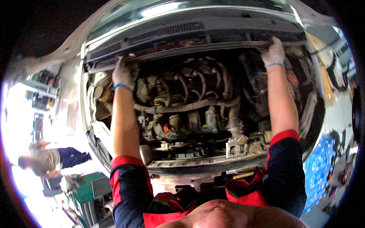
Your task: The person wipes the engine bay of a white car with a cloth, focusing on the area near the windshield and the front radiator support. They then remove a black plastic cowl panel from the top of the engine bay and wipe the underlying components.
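Note:
Both my arms reach forward over an open engine bay. In thin pale gloves with blue cuffs, my left hand [123, 74] and my right hand [273, 54] are set wide apart on the long dark cowl panel [171, 49] below the windshield. My left fingers curl round its near edge at the left; my right fingers close over it towards the right end. Parts of the fingertips are blurred or behind the panel. Nearer to me lies the engine [190, 89], with a ribbed hose [197, 104] running across it.
A windshield [213, 9] rises beyond the panel. The car's front crossmember [182, 163] lies close to my body. At the left another person [49, 159] is near a green cabinet [81, 190]. Blue plastic-wrapped bottles [321, 167] stand at the right.

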